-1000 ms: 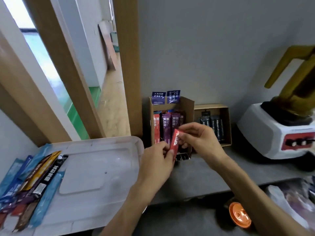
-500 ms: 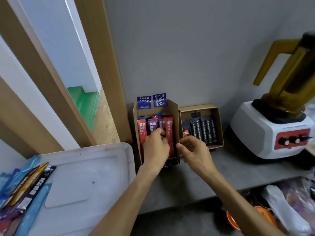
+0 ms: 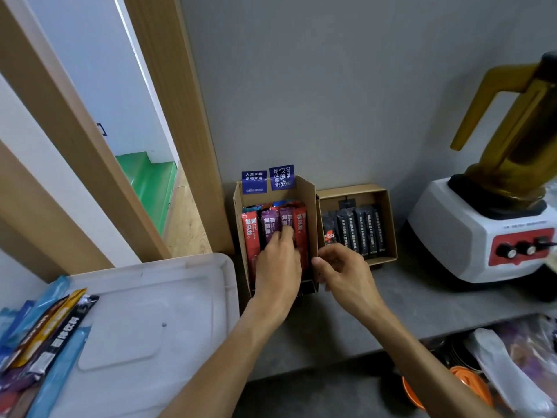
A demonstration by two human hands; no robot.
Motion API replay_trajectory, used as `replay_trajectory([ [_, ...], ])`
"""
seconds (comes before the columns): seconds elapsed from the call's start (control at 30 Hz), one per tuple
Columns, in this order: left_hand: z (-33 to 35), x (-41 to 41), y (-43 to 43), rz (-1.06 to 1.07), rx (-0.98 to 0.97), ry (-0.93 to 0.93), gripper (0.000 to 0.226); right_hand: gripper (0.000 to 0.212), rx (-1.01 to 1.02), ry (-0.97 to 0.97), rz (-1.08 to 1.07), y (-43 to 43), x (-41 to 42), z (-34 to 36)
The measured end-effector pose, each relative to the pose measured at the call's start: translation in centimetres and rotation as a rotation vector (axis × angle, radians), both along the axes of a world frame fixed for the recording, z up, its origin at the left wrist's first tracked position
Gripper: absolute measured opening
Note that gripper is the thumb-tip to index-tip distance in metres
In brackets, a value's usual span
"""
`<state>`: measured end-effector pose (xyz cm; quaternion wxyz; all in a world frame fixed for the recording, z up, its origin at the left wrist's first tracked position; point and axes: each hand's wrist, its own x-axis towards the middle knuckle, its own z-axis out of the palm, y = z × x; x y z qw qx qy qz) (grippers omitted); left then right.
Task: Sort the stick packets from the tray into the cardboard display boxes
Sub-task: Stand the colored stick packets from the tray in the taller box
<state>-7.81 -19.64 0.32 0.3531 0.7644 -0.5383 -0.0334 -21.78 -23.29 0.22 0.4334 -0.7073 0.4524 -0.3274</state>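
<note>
Left grip [image 3: 278,267], released w/ fingers flat, is pressed on the packet row [image 3: 271,224] in the tall box [image 3: 309,200] at 12 o'clock. Right grip [image 3: 340,271] is curled at its 3 o'clock wall; a pinch can't be told. Row should be pushed flush, box steadied.

- We work bare-handed: our left grip [image 3: 278,267] is an uncovered hand, and faint knuckle ridges show across its back.
- Our right grip [image 3: 340,274] is equally bare, with its finger joints and thumb plainly visible.
- Our left forearm [image 3: 229,357] and right forearm [image 3: 416,351] are uncovered along their whole visible length. Both are lean and broaden toward the elbow.
</note>
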Motion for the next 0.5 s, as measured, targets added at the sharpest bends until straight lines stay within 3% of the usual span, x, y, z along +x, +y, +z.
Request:
replay_trajectory([
  [0.2,-1.5,0.0,0.9,-0.011,0.071,-0.270,0.084,0.004,0.022,-0.013,0.012,0.2,0.0,-0.1],
  [0.5,-1.2,0.0,0.2,0.047,0.135,-0.328,0.091,0.003,0.036,-0.016,0.014,0.3,0.0,0.1],
])
